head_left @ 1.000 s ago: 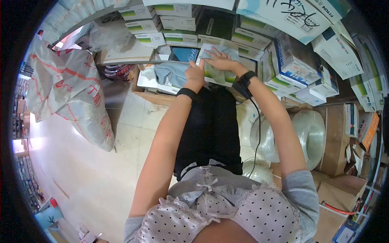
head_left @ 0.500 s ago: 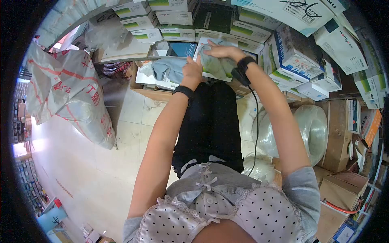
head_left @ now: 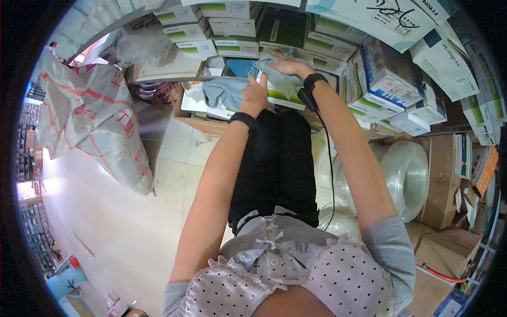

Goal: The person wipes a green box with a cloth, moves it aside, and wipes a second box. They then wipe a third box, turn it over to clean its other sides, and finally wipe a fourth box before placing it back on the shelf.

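My right hand (head_left: 289, 66) lies over a damp-looking grey-blue cloth (head_left: 285, 81), its fingers pressing and gripping the cloth against the top of a white-and-green carton (head_left: 285, 98). The carton sits just in front of my knees. My left hand (head_left: 254, 95) is at the carton's left side, thumb and forefinger pointing up along the edge; the other fingers are curled and partly hidden. Beside the left hand, a second grey-blue cloth (head_left: 222, 93) lies crumpled on white items in an open cardboard box (head_left: 198, 122).
Stacked white-and-green cartons (head_left: 232, 46) line the shelf ahead, with more boxes (head_left: 391, 79) on the right. Coils of clear hose (head_left: 404, 179) stand at my right. A large white plastic sack (head_left: 97, 124) stands on the tiled floor at left. A black cable (head_left: 331, 169) hangs from my right wrist.
My right hand and the cloth have shifted slightly on the carton, and more of its green front edge shows. The left hand keeps its place beside it. The whole view has moved a little.
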Tool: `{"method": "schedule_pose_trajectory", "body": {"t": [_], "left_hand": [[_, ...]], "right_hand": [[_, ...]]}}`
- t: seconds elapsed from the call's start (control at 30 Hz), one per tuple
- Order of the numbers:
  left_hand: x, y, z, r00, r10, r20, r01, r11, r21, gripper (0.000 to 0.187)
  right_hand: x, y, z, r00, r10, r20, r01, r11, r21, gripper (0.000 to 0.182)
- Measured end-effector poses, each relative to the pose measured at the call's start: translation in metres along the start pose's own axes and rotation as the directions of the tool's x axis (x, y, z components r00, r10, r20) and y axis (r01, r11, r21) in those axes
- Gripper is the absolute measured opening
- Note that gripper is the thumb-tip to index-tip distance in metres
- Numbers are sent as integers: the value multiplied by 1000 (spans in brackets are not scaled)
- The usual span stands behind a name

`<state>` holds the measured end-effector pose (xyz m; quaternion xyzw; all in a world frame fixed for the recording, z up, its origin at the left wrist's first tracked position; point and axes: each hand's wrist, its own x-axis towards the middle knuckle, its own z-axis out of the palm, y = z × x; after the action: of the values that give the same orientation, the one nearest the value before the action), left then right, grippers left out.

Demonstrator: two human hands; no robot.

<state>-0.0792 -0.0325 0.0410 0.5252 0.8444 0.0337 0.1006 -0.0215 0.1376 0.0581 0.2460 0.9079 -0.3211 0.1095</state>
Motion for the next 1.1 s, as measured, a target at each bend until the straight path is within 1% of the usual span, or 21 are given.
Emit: {"method": "schedule_pose_trajectory", "body": {"t": [0.03,0.13,0.17,0.27,0.3,0.4,0.5,0.53,0.6,0.63,0.7,0.77,0.87,0.97,1.07,1.1], "left_hand": [[0,0,0,1000,11,15,-11,1000,-2,101],[4,0,-2,996,-36,86,36,999,-2,105],[2,0,-1,997,-37,68,37,999,5,107],[-1,3,-10,994,-40,106,44,998,-35,109],[-2,4,-13,993,-38,116,43,998,-40,110],[-3,5,-16,991,-26,130,31,999,-34,110],[-3,2,-14,995,-19,95,17,1000,19,109],[-3,3,-10,997,-23,70,21,999,33,109],[-3,3,-8,999,-24,26,22,999,48,108],[-4,4,-7,1000,-19,13,18,999,49,106],[-3,4,-7,1000,-14,3,14,999,49,105],[-3,3,-6,1000,-13,10,13,999,52,105],[-4,3,3,996,-19,-84,25,997,79,104],[-2,3,6,996,-20,-87,26,997,76,103],[-1,4,2,999,-54,-2,54,998,25,105],[-1,6,2,998,-69,-3,69,997,30,105]], "right_hand": [[2,8,6,1000,2,-25,-2,1000,8,65],[-18,8,14,999,-16,-45,13,998,-67,66],[-28,10,18,997,-39,-60,35,997,-74,63],[-68,13,31,983,-163,-89,150,979,-137,60],[-83,10,30,980,-178,-87,166,978,-122,59],[-93,16,25,980,-195,-40,187,972,-142,64],[-59,24,3,942,-303,144,300,953,40,67],[-58,23,1,971,-208,121,203,978,56,69],[-55,19,-9,997,-16,76,9,996,89,73],[-41,31,-4,999,21,34,-24,995,94,76],[-9,55,1,999,39,-3,-39,996,85,76],[0,57,2,997,50,-61,-46,996,71,76],[-18,33,5,979,102,-178,-116,991,-69,70],[-35,36,24,963,1,-270,-43,988,-151,61],[-73,27,28,949,-116,-293,71,985,-159,56],[-79,27,32,948,-124,-292,84,986,-147,56]]}}
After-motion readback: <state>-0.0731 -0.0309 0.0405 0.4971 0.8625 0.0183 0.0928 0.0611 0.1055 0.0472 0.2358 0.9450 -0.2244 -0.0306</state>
